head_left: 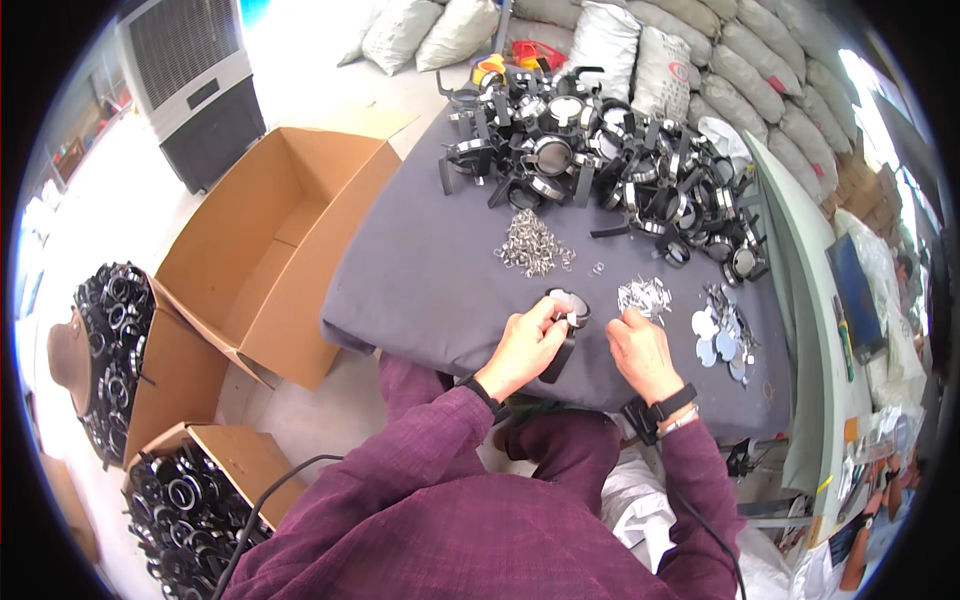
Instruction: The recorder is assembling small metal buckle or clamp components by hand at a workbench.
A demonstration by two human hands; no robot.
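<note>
Near the front of the cloth-covered table, my left hand grips a round metal-and-black part with a black handle. Its thumb and fingers close on the part's near side. To the right, my right hand has its fingers curled together, just below a small heap of white strips. Whatever lies between those fingertips is hidden. Beyond my left hand is a heap of small metal clips or rings. Pale round discs lie to the right of the strips.
Many similar black-handled round parts are piled at the table's far side. On the left, an open cardboard box stands near boxes of black rings. A cooler-like machine and stacked white sacks are farther back.
</note>
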